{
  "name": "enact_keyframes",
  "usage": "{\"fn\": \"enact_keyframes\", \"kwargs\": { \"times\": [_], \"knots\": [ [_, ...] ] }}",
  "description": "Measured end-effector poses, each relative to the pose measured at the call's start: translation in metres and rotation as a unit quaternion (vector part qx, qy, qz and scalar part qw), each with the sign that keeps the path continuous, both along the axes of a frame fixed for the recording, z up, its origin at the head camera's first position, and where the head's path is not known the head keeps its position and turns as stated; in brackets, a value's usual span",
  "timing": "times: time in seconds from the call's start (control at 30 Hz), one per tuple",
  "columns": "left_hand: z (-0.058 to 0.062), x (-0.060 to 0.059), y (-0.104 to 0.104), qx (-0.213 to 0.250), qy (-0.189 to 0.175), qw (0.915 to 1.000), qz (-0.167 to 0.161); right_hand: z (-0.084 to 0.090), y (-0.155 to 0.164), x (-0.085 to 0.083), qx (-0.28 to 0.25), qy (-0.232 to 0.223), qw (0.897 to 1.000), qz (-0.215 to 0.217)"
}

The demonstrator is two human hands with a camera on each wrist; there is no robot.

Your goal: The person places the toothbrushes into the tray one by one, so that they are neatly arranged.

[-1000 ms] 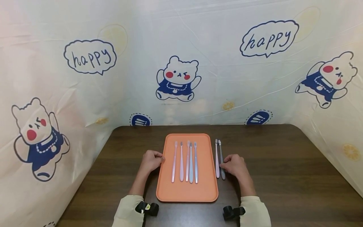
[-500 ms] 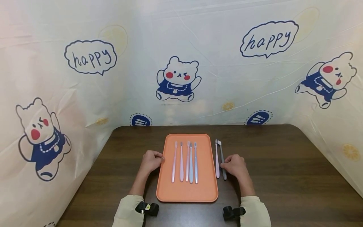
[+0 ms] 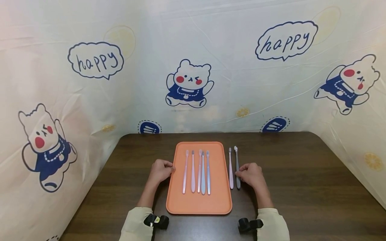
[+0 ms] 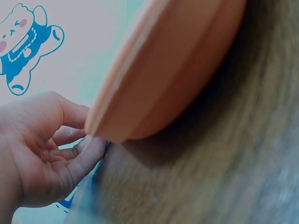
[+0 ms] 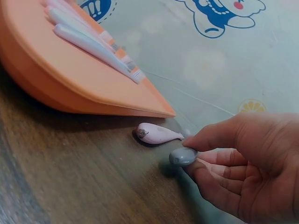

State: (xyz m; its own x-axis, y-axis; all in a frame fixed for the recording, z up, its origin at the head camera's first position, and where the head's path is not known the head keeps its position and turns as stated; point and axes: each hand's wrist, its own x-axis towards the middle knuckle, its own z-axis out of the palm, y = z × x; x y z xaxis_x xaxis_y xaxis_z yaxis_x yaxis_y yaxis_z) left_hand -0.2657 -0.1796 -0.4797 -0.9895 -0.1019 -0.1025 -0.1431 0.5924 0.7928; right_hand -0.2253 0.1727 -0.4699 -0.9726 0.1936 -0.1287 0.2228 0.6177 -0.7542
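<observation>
An orange tray [image 3: 217, 204] lies on the table, with several pink and blue toothbrushes [image 3: 203, 177] side by side on it, heads away from me. My left hand [image 3: 161, 171] pinches the tray's left rim; the left wrist view shows the thumb and a finger [image 4: 88, 156] on either side of the edge. To the right of the tray, my right hand [image 3: 251, 174] pinches a grey toothbrush [image 3: 237, 164] by its handle between thumb and fingers. Its handle end appears just off the tabletop in the right wrist view. Between it and the tray lies a pink toothbrush [image 3: 231, 172].
The dark wooden table [image 3: 301, 174] reaches to a printed cloth backdrop [image 3: 193, 33] at the back and sides. Each sleeve carries a black wrist camera, one left [image 3: 161, 222] and one right [image 3: 248, 225].
My right hand has shifted the grey toothbrush slightly right, its head swinging away from the pink one beside it, so the two stand farther apart. The left hand and tray have stayed still.
</observation>
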Motion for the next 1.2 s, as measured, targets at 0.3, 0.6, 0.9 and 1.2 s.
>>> {"fn": "enact_keyframes", "kwargs": {
  "times": [0.3, 0.6, 0.9, 1.2],
  "knots": [
    [-0.001, 0.001, -0.001, 0.009, 0.014, 0.9998, -0.005, 0.000, 0.001, -0.001, -0.043, 0.007, 0.999, 0.009],
    [0.000, 0.002, -0.001, 0.005, 0.021, 0.9997, -0.008, 0.005, -0.005, -0.001, -0.058, 0.010, 0.998, 0.021],
    [-0.002, 0.001, -0.001, 0.005, 0.016, 0.9998, -0.006, 0.006, -0.010, -0.001, -0.076, 0.015, 0.997, 0.023],
    [-0.002, 0.000, -0.001, 0.010, 0.011, 0.9999, -0.001, 0.007, -0.018, -0.002, -0.067, 0.017, 0.997, 0.038]
  ]
}}
